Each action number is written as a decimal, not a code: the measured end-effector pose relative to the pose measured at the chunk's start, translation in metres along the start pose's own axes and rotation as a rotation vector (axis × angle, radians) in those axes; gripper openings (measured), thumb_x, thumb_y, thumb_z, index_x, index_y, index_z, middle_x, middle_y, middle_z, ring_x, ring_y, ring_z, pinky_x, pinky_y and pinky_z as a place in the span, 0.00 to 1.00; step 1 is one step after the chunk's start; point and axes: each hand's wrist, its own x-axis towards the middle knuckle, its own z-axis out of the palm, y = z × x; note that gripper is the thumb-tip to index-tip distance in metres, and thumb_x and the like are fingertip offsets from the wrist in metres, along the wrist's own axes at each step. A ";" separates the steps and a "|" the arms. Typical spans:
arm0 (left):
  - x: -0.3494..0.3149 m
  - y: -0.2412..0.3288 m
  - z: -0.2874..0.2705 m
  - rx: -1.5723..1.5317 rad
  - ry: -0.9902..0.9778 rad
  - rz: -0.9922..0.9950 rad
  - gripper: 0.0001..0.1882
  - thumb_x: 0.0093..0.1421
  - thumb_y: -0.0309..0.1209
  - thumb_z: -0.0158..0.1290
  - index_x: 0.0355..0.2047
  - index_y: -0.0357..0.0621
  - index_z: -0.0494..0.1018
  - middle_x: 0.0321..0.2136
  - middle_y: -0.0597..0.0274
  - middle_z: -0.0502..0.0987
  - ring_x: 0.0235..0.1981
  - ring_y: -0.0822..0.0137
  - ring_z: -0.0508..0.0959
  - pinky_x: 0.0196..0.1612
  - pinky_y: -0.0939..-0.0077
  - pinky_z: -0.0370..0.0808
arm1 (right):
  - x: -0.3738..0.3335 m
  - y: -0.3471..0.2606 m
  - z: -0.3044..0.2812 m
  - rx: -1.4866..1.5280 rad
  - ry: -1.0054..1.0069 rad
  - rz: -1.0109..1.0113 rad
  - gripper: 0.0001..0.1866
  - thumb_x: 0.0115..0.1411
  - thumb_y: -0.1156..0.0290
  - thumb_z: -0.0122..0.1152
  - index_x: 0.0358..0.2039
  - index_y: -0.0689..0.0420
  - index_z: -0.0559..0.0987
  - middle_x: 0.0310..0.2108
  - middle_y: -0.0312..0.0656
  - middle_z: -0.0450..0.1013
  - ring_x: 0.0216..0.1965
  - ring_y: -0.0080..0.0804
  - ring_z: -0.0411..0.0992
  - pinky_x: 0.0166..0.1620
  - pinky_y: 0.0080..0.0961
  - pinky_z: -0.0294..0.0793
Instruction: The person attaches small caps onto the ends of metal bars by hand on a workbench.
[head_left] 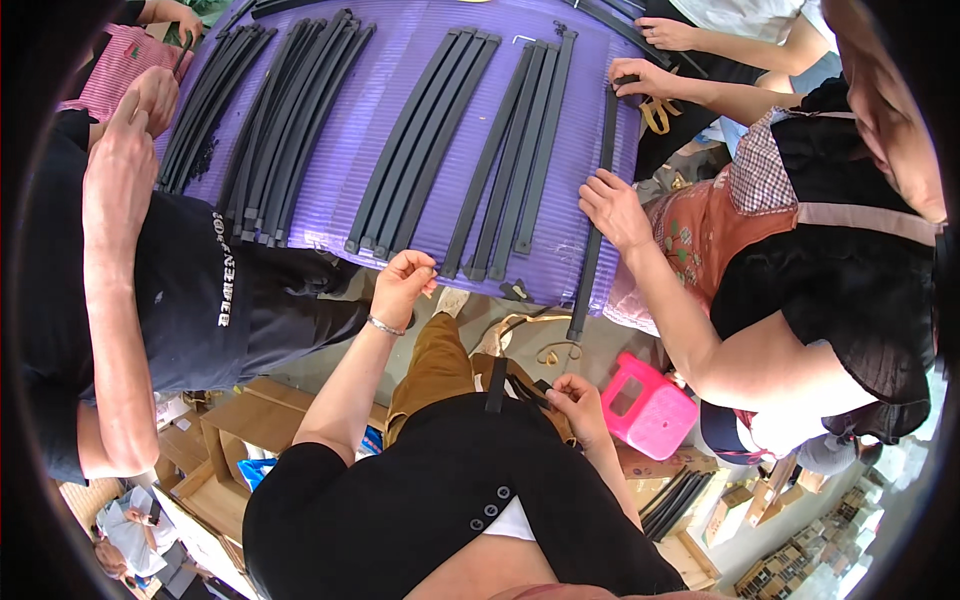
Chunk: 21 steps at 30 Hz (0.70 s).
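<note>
My left hand [404,285] is at the near edge of the purple table [330,170], its thumb and fingers pinched together. Whatever it may hold is too small to make out. It is just beside the lower ends of several flat black strips [420,150] with capped ends. Close to my waist, the fingers of my right hand [578,405] are closed on the end of a narrow dark strip [543,386]. Another short black strip [497,385] stands upright in front of my shirt. Further strips [520,150] lie side by side right of my left hand.
A person on the right holds a long black strip [596,240] along the table's edge. Another person's forearm [112,220] is raised at left. More bundled strips [300,120] lie on the table. A pink stool [650,408] and cardboard boxes [250,425] stand on the floor.
</note>
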 end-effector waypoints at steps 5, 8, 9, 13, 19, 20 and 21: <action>-0.001 0.001 0.001 0.043 0.013 -0.038 0.05 0.56 0.20 0.46 0.32 0.38 0.72 0.22 0.67 0.72 0.22 0.78 0.71 0.26 0.87 0.67 | 0.001 0.003 0.000 0.013 0.003 0.006 0.06 0.52 0.74 0.59 0.24 0.58 0.71 0.19 0.29 0.67 0.21 0.13 0.65 0.26 0.10 0.64; -0.003 0.004 0.004 0.074 0.027 -0.064 0.06 0.57 0.22 0.45 0.32 0.38 0.72 0.23 0.67 0.72 0.23 0.79 0.70 0.27 0.87 0.67 | 0.001 0.002 0.000 -0.003 0.006 0.004 0.05 0.52 0.74 0.59 0.24 0.58 0.71 0.19 0.30 0.67 0.21 0.14 0.65 0.26 0.11 0.64; -0.004 0.006 0.005 0.081 0.032 -0.073 0.06 0.57 0.22 0.45 0.33 0.38 0.72 0.23 0.67 0.72 0.23 0.79 0.70 0.27 0.87 0.67 | 0.001 0.002 0.001 -0.016 0.012 -0.003 0.05 0.52 0.74 0.59 0.24 0.58 0.71 0.19 0.30 0.67 0.21 0.14 0.65 0.26 0.11 0.64; -0.008 0.005 0.007 0.094 0.033 -0.086 0.06 0.56 0.23 0.48 0.34 0.38 0.71 0.24 0.68 0.72 0.24 0.79 0.70 0.28 0.88 0.67 | 0.000 0.002 0.002 -0.023 0.024 -0.006 0.06 0.51 0.74 0.59 0.24 0.58 0.70 0.19 0.30 0.67 0.21 0.14 0.65 0.26 0.11 0.64; -0.008 -0.006 0.015 0.244 0.095 0.017 0.10 0.49 0.24 0.57 0.32 0.39 0.70 0.23 0.71 0.69 0.24 0.81 0.67 0.30 0.88 0.66 | 0.000 -0.003 0.003 -0.035 0.023 -0.012 0.06 0.52 0.73 0.59 0.25 0.58 0.70 0.19 0.29 0.67 0.21 0.13 0.64 0.26 0.11 0.63; -0.007 -0.011 0.013 0.240 0.075 0.016 0.10 0.49 0.24 0.57 0.32 0.39 0.70 0.23 0.71 0.69 0.24 0.81 0.67 0.30 0.88 0.66 | 0.000 -0.003 0.004 -0.034 0.042 -0.020 0.06 0.52 0.73 0.59 0.25 0.58 0.70 0.19 0.29 0.67 0.21 0.13 0.64 0.26 0.11 0.63; -0.006 -0.018 0.007 0.358 0.140 0.069 0.12 0.46 0.25 0.59 0.31 0.39 0.69 0.23 0.71 0.69 0.24 0.81 0.66 0.30 0.88 0.67 | 0.001 -0.003 0.005 -0.044 0.024 -0.006 0.06 0.52 0.73 0.59 0.25 0.58 0.70 0.19 0.29 0.67 0.21 0.13 0.64 0.26 0.10 0.63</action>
